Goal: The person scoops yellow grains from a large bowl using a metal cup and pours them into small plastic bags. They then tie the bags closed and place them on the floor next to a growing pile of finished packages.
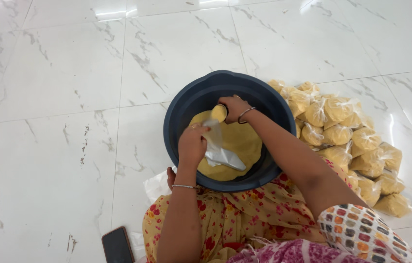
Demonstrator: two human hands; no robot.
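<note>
Head view. A person sits on the white marble floor (pixel 59 97) with a dark blue basin (pixel 179 109) in front of the knees. The basin holds a bed of yellow powder (pixel 242 139). The left hand (pixel 192 145) is clamped on the mouth of a clear plastic bag (pixel 218 151), which hangs limp over the powder with little in it so far. The right hand (pixel 234 108) is closed around a small round scoop (pixel 218 113) heaped with powder, held just above the bag's opening. The two hands are near each other but apart, each gripping its own thing.

To the person's right, just beside the basin, lies a pile of filled and knotted bags (pixel 350 141) of the same yellow powder. A dark phone (pixel 117 246) rests on the floor near the left knee. A patterned yellow garment (pixel 245 214) covers the lap.

Judged from this pose, the step is best done by keeping the bag's mouth held wide and upright over the basin, so that any spill falls back into the powder, and by tipping the scoop slowly, close to the opening.
</note>
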